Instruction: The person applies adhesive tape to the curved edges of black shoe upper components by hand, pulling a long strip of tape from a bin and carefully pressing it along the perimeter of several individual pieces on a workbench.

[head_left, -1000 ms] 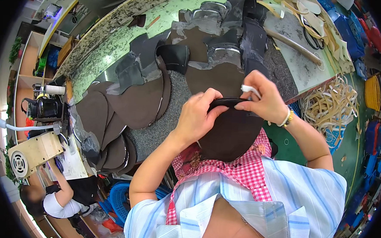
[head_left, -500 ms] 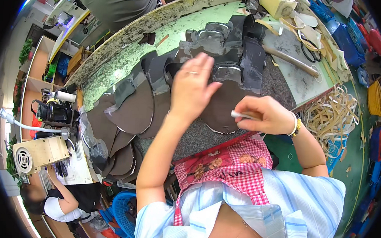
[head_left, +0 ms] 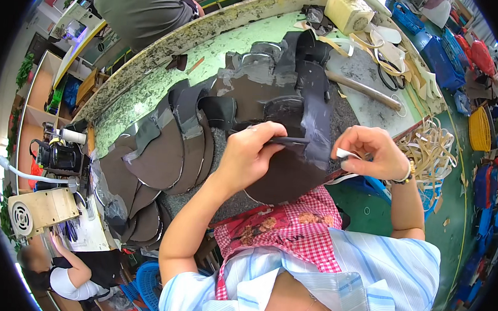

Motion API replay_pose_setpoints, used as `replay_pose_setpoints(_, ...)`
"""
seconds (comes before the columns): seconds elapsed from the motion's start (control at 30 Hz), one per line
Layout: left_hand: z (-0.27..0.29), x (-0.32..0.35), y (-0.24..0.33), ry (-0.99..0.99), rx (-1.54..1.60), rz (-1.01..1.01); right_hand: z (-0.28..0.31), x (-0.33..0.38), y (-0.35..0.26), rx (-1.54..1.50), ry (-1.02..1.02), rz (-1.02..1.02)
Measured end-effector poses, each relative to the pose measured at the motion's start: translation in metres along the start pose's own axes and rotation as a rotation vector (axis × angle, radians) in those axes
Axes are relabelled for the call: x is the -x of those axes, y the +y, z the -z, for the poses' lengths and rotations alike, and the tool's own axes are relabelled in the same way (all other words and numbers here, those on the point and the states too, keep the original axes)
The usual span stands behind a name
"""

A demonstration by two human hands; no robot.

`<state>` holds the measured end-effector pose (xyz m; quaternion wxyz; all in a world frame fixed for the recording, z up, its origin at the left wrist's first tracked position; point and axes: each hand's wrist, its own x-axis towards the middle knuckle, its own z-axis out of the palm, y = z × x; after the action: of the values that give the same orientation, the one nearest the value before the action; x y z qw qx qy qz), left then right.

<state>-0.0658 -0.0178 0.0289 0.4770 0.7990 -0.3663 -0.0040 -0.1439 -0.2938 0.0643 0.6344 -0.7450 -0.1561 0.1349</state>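
My left hand (head_left: 244, 162) is closed in a pinch on the edge of a dark flap (head_left: 288, 141), raised above a rounded dark brown sheet piece (head_left: 287, 179) at the table's near edge. Just to the right, my right hand (head_left: 377, 154) is closed around a small white curled piece (head_left: 345, 154), mostly hidden by the fingers; its kind is unclear. Several more rounded brown pieces (head_left: 159, 156) lie overlapped to the left. Their black upper flaps (head_left: 186, 110) carry shiny smears. A long black strip (head_left: 314, 111) lies beyond my hands.
A wooden-handled tool (head_left: 365, 91) and black-handled scissors (head_left: 392, 78) lie at the far right, near beige strips (head_left: 378, 47) and a yellowish block (head_left: 349, 13). Tangled strips (head_left: 429, 148) hang beside the table on the right. A raised rim (head_left: 171, 36) bounds the far side. Two other people sit nearby.
My left hand has gone from lying open over the pieces to pinching a dark flap. My right hand has moved right, still with the white piece. The view has shifted slightly.
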Motion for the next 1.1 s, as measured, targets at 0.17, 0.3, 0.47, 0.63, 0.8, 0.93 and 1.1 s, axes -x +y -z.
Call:
replay_pose_setpoints(0.17,-0.020,0.050,-0.016,0.082,-0.151,0.220,-0.020,-0.017,-0.010,0.161,-0.181,0.024)
replay_pose_setpoints(0.3,-0.010,0.048,0.016,0.224,-0.212,0.017,-0.048,-0.029,0.017,0.278,-0.194,0.046)
replay_pose_setpoints(0.47,-0.034,0.055,0.014,0.288,0.021,-0.031,-0.075,-0.030,0.022,0.270,-0.136,0.044)
replay_pose_setpoints(0.63,-0.040,0.046,0.010,0.432,-0.221,-0.123,-0.101,-0.021,0.027,0.413,0.079,0.071)
replay_pose_setpoints(0.8,-0.034,0.029,0.006,0.461,0.002,0.079,-0.113,-0.029,0.033,0.475,0.389,0.064)
replay_pose_setpoints(0.93,-0.012,0.024,0.008,0.393,-0.475,0.030,-0.089,-0.034,0.027,0.312,0.385,0.095)
replay_pose_setpoints(1.1,-0.020,0.047,-0.026,0.083,0.310,0.491,-0.083,-0.041,0.038,0.291,0.189,0.042)
